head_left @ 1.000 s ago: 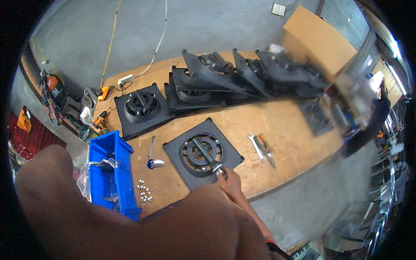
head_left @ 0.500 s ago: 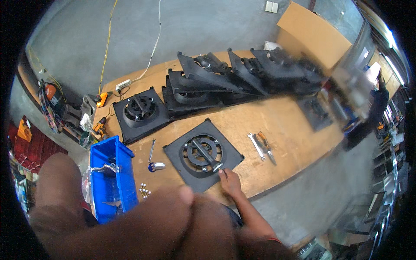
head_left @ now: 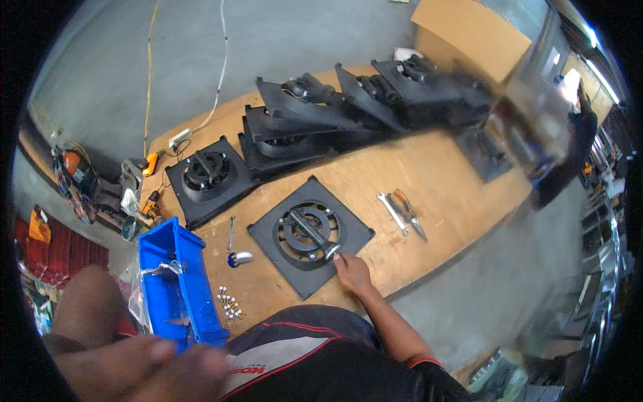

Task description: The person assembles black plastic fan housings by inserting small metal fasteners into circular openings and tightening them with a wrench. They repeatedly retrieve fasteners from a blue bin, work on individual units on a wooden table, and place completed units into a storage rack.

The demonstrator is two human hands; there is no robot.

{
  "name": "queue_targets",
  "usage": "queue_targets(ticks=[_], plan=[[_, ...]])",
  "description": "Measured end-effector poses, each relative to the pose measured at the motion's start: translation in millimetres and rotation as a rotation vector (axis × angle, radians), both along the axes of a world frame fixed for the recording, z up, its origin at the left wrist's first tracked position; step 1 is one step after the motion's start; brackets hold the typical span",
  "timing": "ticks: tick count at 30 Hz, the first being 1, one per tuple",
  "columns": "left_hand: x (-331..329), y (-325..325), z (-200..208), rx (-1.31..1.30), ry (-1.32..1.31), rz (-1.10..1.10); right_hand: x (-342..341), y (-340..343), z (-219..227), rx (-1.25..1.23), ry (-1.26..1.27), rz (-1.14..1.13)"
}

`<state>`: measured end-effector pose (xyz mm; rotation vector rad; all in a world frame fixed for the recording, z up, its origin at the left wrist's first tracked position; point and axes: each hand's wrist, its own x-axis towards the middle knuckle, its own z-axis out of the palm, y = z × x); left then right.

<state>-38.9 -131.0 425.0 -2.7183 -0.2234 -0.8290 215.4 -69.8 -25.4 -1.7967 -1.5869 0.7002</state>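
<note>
A black square plate (head_left: pixel 305 285) with a round slotted opening lies on the table before me. Over its centre extends a dark rod (head_left: pixel 308 229) with a shiny round end. My right hand (head_left: pixel 353 275) is closed at that end, thumb and fingertips against it; its palm side is hidden. My left hand (head_left: pixel 144 362) is raised near the lower left, large and blurred. Its thumb stands apart from the fingers, and no object shows in it. Beside the plate are a small blue-and-white round part (head_left: pixel 240 258), a slim wrench (head_left: pixel 231 233) and several small white-headed fasteners (head_left: pixel 231 305).
A blue bin (head_left: pixel 214 295) stands at the table's left edge. Another wrench (head_left: pixel 394 213) and orange-handled pliers (head_left: pixel 408 213) lie right of the plate. More black plates (head_left: pixel 301 110) are stacked along the back, near a cardboard box (head_left: pixel 469 33). A drill (head_left: pixel 151 205) sits far left.
My left hand has dropped toward the lower left, uncovering my shirt and more fasteners. My right hand stays at the rod's end, whose shiny face appears turned differently. The view has shifted slightly.
</note>
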Motion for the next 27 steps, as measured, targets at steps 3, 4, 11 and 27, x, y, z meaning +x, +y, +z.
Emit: queue_targets(ticks=[3, 4, 11, 27], plan=[[-12.9, 4.5, 4.3, -0.038, 0.065, 0.081, -12.7, -3.8, 19.7, 0.28, -0.051, -0.09], [-30.7, 25.8, 6.0, -0.095, 0.179, -0.24, -13.3, -2.8, 8.7, 0.317, -0.057, -0.101], [29.9, 125.6, -173.0, -0.82, 0.186, 0.246, -9.4, 5.3, 9.9, -0.029, -0.009, -0.024], [80.1, 170.6, -389.0, -0.674, 0.432, 0.201, -4.6, 12.3, -15.9, -0.394, 1.021, -0.066]])
